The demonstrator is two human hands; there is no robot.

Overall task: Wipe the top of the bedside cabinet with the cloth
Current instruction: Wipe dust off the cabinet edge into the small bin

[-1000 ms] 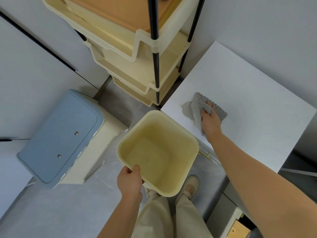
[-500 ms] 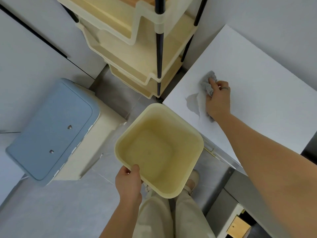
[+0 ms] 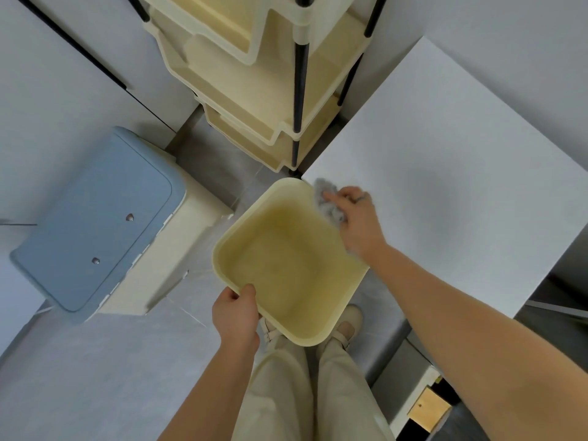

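The white top of the bedside cabinet (image 3: 445, 173) fills the right of the view. My right hand (image 3: 358, 221) grips a bunched grey cloth (image 3: 327, 198) at the cabinet's near-left edge, right beside the rim of a cream plastic bin (image 3: 286, 259). My left hand (image 3: 235, 313) holds that bin by its near rim, thumb inside, with the bin raised against the cabinet's edge. The bin's inside looks bare. Part of the cloth is hidden under my right hand.
A cream tiered rack with black poles (image 3: 270, 90) stands at the cabinet's far-left corner. A blue-topped cream stool (image 3: 95, 218) sits on the grey floor at left. My legs and shoes (image 3: 318, 377) are below the bin. A small wooden box (image 3: 429, 409) sits lower right.
My right hand has dragged the cloth from the cabinet top's middle to its near-left edge, bunching it by the bin. The bin has risen closer to that edge.
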